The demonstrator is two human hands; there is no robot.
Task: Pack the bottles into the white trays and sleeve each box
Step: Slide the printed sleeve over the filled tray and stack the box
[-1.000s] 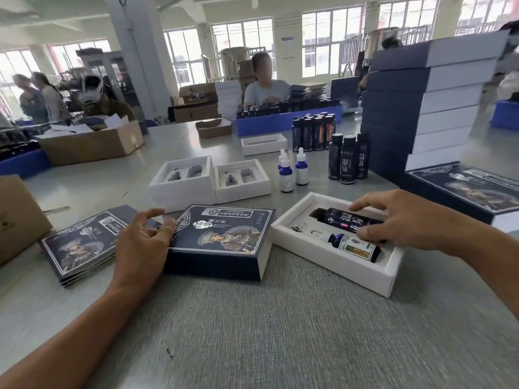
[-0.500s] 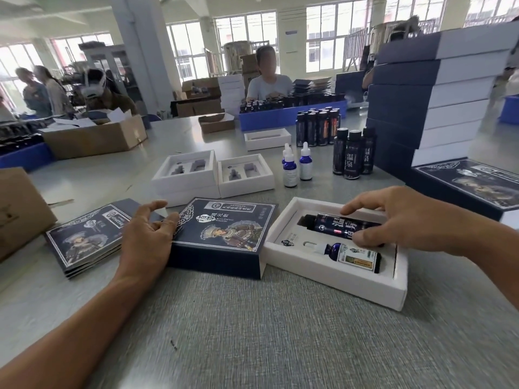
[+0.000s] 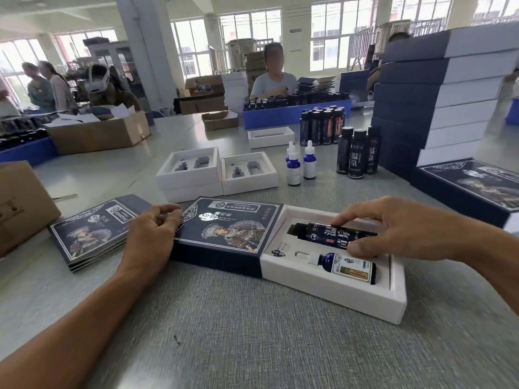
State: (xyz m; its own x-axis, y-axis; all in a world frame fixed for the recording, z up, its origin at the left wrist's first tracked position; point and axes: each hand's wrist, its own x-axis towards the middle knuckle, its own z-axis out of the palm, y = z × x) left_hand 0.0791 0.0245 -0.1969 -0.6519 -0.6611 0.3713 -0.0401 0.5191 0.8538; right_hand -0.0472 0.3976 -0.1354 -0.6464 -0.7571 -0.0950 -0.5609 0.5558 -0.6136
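A white tray [image 3: 337,299] lies on the grey table with a black bottle [image 3: 323,234] and a small blue dropper bottle [image 3: 345,266] lying in its slots. The tray's left end meets the open end of a dark blue printed sleeve [image 3: 224,231]. My right hand [image 3: 398,228] reaches over the tray, with index finger on top of the black bottle and thumb against its near side. My left hand [image 3: 148,237] grips the sleeve's far left end with curled fingers.
Flat folded sleeves [image 3: 87,234] are piled left of my left hand. Two empty white trays [image 3: 191,175] stand behind, with dropper bottles [image 3: 300,164] and black bottles [image 3: 356,155] to their right. Sleeved boxes [image 3: 438,102] are stacked at the right. A cardboard box [image 3: 22,203] sits far left.
The tray has slid left until its end reaches the sleeve's mouth. My left hand's fingers have closed in on the sleeve's left end.
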